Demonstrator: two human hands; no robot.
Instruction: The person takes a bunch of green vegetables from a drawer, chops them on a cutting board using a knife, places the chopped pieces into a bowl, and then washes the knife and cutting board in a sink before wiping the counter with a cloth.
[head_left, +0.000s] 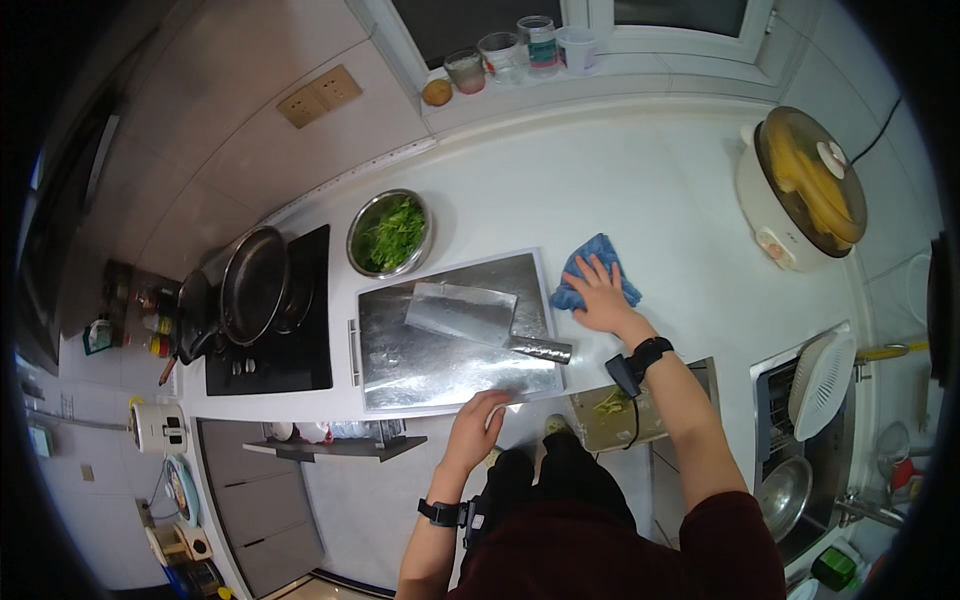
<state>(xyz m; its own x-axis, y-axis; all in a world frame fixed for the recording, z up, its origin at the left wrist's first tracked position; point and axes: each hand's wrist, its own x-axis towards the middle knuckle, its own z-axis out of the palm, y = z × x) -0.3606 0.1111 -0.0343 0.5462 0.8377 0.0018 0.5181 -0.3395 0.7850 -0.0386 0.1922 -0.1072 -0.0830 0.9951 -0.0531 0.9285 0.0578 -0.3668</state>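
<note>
My right hand (602, 298) lies flat on a folded blue cloth (592, 251) on the white countertop, its fingers spread and pressing from above. The cloth is just right of a metal-faced cutting board (420, 375). At the board's front edge rests my left hand (476, 426), fingertips touching the rim and thumb apart; nothing is seen inside it. A cleaver (461, 313) lies flat across the board, its metal handle pointing right, close to the cloth. Behind the board stands a steel bowl (426, 244) of chopped leafy greens (394, 234).
To the left, a frying pan (255, 285) stands on a black cooktop (311, 360). An electric pot (765, 202) with a lid is at the back right. A drawer or bin (600, 427) with green scraps juts below the counter. The sink (821, 465) holds a colander (821, 386) and bowl.
</note>
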